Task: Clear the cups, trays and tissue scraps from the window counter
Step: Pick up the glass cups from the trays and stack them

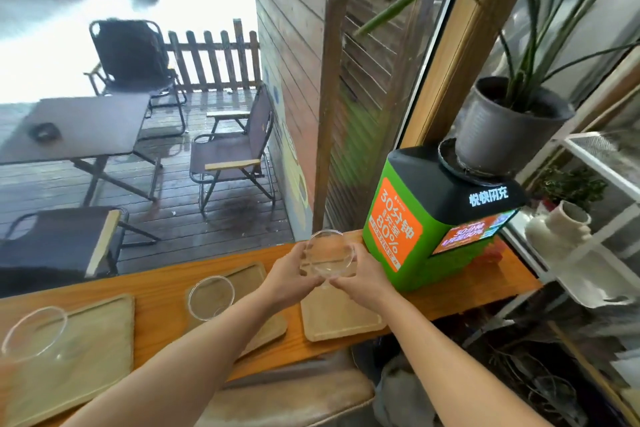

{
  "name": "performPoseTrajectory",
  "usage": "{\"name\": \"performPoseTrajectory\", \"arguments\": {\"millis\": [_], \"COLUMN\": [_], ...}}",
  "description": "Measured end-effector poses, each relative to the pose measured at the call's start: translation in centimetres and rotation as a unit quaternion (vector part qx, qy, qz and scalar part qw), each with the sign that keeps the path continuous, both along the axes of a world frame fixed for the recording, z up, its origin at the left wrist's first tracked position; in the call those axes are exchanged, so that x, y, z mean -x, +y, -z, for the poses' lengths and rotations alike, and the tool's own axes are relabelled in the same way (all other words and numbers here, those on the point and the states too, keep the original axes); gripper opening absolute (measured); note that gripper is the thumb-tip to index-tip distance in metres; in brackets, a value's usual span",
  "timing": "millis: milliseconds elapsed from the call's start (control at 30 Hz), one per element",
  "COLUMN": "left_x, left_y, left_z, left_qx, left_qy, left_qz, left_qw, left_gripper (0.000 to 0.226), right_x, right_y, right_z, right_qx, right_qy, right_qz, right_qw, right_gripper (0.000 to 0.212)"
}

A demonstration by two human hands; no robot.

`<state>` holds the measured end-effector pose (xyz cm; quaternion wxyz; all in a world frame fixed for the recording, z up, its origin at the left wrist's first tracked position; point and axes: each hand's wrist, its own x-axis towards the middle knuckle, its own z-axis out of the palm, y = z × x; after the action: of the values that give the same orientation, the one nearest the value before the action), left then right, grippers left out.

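Note:
A clear glass cup (329, 255) is held above the right wooden tray (341, 321), gripped on its left side by my left hand (289, 276) and on its right side by my right hand (363, 276). A second clear cup (211, 296) stands on the middle wooden tray (242, 276). A third clear cup (34, 333) stands on the left wooden tray (90, 357) at the frame's left edge. All three trays lie on the orange wooden window counter (162, 284). No tissue scraps show.
A green and orange charging kiosk (426, 218) stands on the counter's right end, with a grey potted plant (509, 128) on top. A white wire shelf (588, 204) stands to the right. A padded stool (287, 395) is below the counter.

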<state>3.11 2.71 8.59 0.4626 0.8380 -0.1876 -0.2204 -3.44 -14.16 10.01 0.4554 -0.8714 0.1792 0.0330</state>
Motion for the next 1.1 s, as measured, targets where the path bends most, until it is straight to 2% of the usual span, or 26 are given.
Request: {"name": "performPoseTrajectory", "arguments": {"millis": [100, 267, 400, 600, 767, 1100], "left_x": [0.6, 1.3, 1.1, 0.9, 1.3, 2.2], "left_y": [1.1, 3.6, 7.1, 12.7, 16.7, 25.9], "left_z": [-1.4, -3.2, -4.0, -4.5, -4.7, -3.9], "left_qx": [0.011, 0.02, 0.017, 0.006, 0.004, 0.004], "left_qy": [-0.012, -0.024, -0.032, -0.052, -0.068, -0.052], "left_qz": [-0.014, -0.051, -0.09, -0.138, -0.187, -0.309], "left_qw": [1.0, 0.998, 0.995, 0.989, 0.98, 0.95], "left_gripper": [0.056, 0.063, 0.064, 0.066, 0.069, 0.056], "right_x": [0.0, -1.1, -2.6, -4.4, -5.7, -8.1], "right_y": [0.6, 2.6, 5.4, 10.3, 14.4, 24.7], "right_z": [-1.0, -2.2, -3.2, -4.6, -5.1, -4.9], "right_qx": [0.002, -0.001, 0.012, 0.014, -0.001, -0.014], "right_qy": [-0.014, -0.011, -0.021, -0.04, -0.039, -0.02], "right_qz": [-0.018, -0.066, -0.112, -0.171, -0.215, -0.29], "right_qw": [1.0, 0.998, 0.993, 0.984, 0.976, 0.957], "right_gripper": [0.062, 0.072, 0.061, 0.055, 0.057, 0.055]}}
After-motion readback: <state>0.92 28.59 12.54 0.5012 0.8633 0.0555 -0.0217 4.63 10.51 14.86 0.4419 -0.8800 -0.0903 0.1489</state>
